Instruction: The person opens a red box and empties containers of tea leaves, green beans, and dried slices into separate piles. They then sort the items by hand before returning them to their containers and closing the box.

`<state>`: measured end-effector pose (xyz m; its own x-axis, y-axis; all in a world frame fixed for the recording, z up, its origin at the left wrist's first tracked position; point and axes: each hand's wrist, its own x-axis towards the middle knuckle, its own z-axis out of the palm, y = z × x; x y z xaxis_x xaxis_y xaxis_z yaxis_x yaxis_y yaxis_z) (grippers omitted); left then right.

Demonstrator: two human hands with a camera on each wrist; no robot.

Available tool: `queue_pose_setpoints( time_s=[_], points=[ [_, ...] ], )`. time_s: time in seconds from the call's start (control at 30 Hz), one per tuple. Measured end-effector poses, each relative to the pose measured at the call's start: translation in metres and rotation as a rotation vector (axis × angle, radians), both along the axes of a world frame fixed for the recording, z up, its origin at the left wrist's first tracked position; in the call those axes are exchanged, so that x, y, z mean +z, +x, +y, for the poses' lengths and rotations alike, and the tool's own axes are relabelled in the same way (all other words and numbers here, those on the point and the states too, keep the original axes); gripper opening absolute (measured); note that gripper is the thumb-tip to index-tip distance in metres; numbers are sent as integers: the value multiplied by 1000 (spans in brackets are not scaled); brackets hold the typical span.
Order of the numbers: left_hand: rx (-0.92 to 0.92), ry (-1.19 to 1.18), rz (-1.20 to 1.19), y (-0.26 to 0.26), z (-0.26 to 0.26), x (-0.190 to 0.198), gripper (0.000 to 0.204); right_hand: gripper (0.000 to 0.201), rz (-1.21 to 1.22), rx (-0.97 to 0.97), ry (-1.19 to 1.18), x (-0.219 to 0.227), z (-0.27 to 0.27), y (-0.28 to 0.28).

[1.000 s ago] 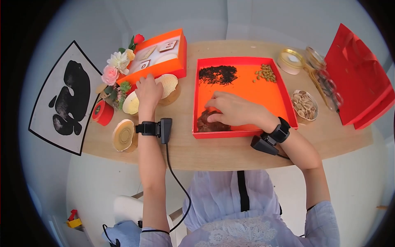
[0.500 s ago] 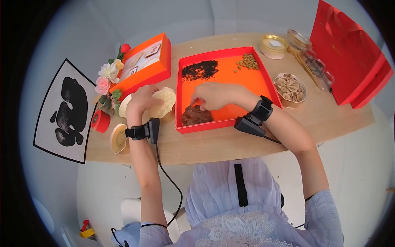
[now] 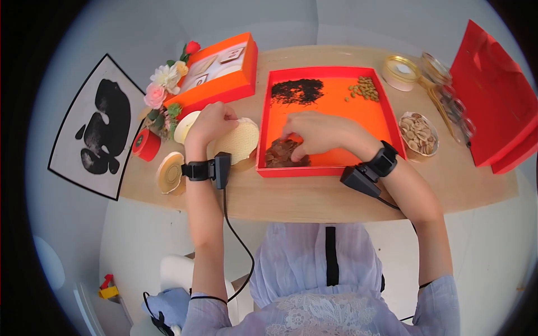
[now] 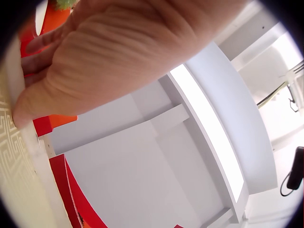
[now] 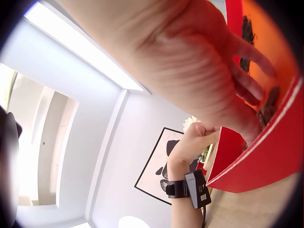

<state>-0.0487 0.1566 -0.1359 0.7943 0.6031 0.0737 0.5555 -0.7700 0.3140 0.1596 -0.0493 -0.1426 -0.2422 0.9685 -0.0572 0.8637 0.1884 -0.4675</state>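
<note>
Tilted toward the viewer, a pale cup with a patterned inside [image 3: 240, 141] stands close to the left wall of the shallow red-rimmed tray [image 3: 330, 171]. My left hand [image 3: 211, 124] grips its rim; the left wrist view shows the thumb on the patterned cup's edge [image 4: 29, 190]. Over the tray's near left corner, my right hand [image 3: 322, 134] has its fingers and thumb spread apart at a heap of brown pieces [image 3: 280, 155]. In the right wrist view, that hand's fingers [image 5: 254, 59] reach down toward the brown pieces [image 5: 270, 107].
Dark shreds [image 3: 297, 91] and green pellets [image 3: 365, 88] lie in the tray. Rightward are a cup of pale slices [image 3: 417, 134], tins [image 3: 400, 73] and a red bag [image 3: 493, 106]. Leftward stand an orange box [image 3: 249, 75], flowers [image 3: 166, 78] and another cup [image 3: 170, 172].
The left hand has brought the patterned cup rightward, closer to the tray, and its inside faces the viewer more. The right hand has stayed at the brown heap, its thumb shifting slightly. The head view has shifted.
</note>
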Motion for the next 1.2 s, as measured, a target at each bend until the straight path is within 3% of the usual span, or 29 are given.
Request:
queue_pose_setpoints(
  time_s=[0.17,0.3,0.37,0.4,0.47,0.57,0.63,0.7,0.8,0.97,1.2],
  points=[
    [23,21,-32,-1,-1,-5,16,56,-34,21,39,0,-2,-10],
    [30,69,-9,1,-10,-3,25,56,14,5,65,-3,1,-14],
    [-91,116,-268,2,-18,-3,32,55,16,-8,39,-1,3,-13],
    [-87,120,-272,7,-29,5,32,52,70,-20,17,-2,4,-9],
    [-232,-38,-240,17,-57,30,38,49,123,-50,-6,3,2,-1],
    [-384,-39,-151,22,-79,31,41,32,190,-83,-22,29,-8,17],
    [-477,-37,-136,28,-91,27,46,27,-11,-186,65,42,-13,31],
    [-534,-29,66,32,-98,23,52,19,-88,-250,48,47,-16,37],
    [-563,-74,141,37,-103,16,59,17,-14,-376,-43,43,-25,46],
    [-625,-101,111,36,-98,6,63,15,31,-240,277,12,-67,42],
    [-616,-263,187,44,-107,17,45,14,259,-421,372,-7,-103,53]
  ],
)
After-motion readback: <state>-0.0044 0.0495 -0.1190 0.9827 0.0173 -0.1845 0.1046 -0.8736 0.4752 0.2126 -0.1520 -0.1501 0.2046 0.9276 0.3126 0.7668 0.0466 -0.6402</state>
